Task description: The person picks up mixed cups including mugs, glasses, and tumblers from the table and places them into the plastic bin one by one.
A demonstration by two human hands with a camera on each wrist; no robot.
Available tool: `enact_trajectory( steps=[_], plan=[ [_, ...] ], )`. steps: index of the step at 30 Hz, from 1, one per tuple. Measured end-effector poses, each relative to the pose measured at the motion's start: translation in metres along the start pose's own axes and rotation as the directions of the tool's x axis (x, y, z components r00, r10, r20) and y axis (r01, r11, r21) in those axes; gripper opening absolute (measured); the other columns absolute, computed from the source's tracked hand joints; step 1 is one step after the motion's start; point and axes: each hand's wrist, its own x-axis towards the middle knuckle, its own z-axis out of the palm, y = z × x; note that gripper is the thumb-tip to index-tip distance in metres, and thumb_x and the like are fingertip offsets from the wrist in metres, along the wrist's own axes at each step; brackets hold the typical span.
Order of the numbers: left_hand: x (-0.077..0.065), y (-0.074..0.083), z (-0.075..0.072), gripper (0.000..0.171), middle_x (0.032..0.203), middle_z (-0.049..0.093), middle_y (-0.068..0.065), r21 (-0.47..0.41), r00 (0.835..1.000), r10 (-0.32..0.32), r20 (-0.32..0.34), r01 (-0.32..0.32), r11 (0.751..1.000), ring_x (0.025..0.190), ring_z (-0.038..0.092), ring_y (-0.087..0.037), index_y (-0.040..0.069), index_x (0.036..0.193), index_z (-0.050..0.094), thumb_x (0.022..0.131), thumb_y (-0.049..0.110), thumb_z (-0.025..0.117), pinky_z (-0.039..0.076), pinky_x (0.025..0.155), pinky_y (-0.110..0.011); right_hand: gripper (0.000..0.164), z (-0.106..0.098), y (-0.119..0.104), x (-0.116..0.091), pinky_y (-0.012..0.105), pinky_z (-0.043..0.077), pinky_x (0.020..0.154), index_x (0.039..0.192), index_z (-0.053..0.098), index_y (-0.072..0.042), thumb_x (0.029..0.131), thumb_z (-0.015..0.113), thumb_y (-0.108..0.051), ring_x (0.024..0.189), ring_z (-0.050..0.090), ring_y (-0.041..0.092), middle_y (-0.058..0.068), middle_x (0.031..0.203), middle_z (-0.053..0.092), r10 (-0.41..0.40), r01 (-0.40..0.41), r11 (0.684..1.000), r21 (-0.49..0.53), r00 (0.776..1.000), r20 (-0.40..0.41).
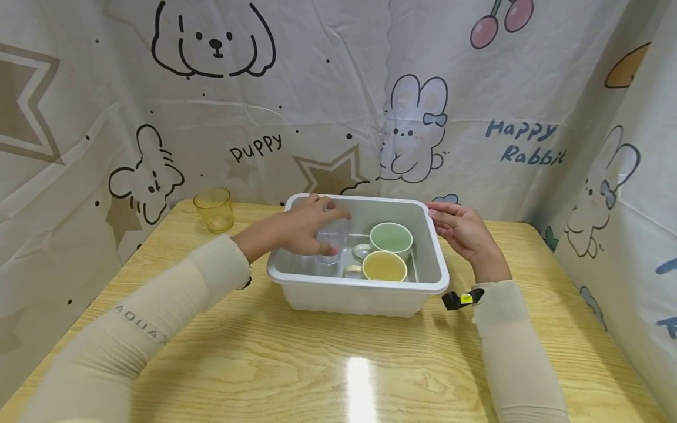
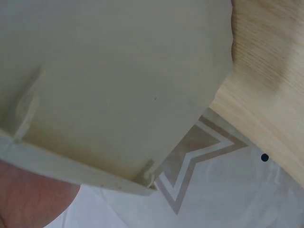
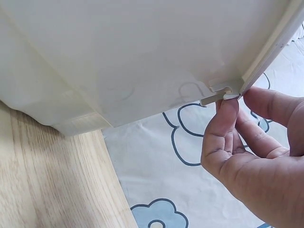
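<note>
A white plastic basin (image 1: 359, 292) stands on the table with two mugs inside, one green (image 1: 392, 238) and one yellow (image 1: 385, 267). Left of them in the basin is a clear glass (image 1: 331, 238). My left hand (image 1: 304, 226) reaches over the basin's left rim, thumb and fingers spread above and around the clear glass; contact is hard to make out. At the back right corner, my right hand (image 1: 462, 229) pinches the basin's rim. The right wrist view shows the fingertips (image 3: 227, 111) at that corner. In the left wrist view, the basin's outer wall (image 2: 118, 85) hides the fingers.
A yellow transparent glass (image 1: 214, 210) stands at the table's back left. Behind the wooden table (image 1: 254, 364) hangs a printed curtain (image 1: 328, 88), which also runs along both sides.
</note>
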Motion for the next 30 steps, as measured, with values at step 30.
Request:
enact_trajectory(
  steps=[30],
  plan=[
    [0.018,-0.005,0.026,0.076,0.150,0.043,-0.013,0.088,0.993,0.016,0.114,-0.027,0.996,0.139,0.036,-0.034,0.023,0.152,0.045,0.087,0.031,0.082,0.035,0.116,-0.051,0.027,0.000,0.000,0.000,0.022,0.058,0.083,0.122,0.070,-0.004,0.096,0.073,-0.011,0.093,0.069,0.013,0.002,0.110,0.070,-0.008,0.008,1.000,0.015,1.000,0.003]
  ],
)
